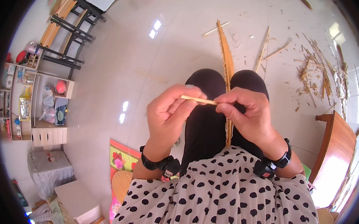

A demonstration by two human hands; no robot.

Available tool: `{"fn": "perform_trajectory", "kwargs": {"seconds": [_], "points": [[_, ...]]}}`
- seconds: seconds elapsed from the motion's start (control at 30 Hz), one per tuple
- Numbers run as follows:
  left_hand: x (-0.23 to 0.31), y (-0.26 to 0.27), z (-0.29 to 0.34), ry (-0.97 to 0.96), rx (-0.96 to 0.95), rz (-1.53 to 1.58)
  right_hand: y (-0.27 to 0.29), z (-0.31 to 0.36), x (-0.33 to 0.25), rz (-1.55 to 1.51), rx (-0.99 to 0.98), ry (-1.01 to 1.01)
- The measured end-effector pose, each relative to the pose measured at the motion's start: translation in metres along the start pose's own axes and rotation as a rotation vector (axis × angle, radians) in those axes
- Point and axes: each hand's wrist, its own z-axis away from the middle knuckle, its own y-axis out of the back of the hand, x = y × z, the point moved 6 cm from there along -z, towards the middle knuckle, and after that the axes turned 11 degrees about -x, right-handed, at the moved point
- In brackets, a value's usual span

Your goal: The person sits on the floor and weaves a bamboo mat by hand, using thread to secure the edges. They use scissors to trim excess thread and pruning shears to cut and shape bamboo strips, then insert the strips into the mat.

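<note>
A short, thin, pale yellow stick [199, 99] is held level above my lap, across both hands. My left hand [172, 107] is closed, with the stick lying across its thumb and fingertips. At the stick's right end, the thumb and forefinger of my right hand [247, 111] pinch it. Below the hands, a long narrow yellow-brown strip [226, 60] with a rough, ridged edge stands between my knees. Its far end points away across the floor. Part of the strip is hidden behind my right hand and wrist.
Loose sticks [263, 49] and a heap of splinters [315, 74] litter the floor ahead and to the right. A brown wooden panel [335, 147] stands close at my right. Shelves [35, 101] and black-legged folded furniture [73, 31] line the left side. A flowered board [121, 159] lies beside my left arm.
</note>
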Motion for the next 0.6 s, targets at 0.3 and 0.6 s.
{"fn": "perform_trajectory", "kwargs": {"seconds": [0.3, 0.6], "points": [[-0.026, 0.038, -0.008, 0.121, 0.228, -0.049, 0.012, 0.003, 0.045, 0.360, 0.079, -0.101], [-0.045, 0.042, -0.017, 0.216, 0.246, -0.089, 0.009, -0.042, 0.082, 0.759, 0.160, -0.381]]}}
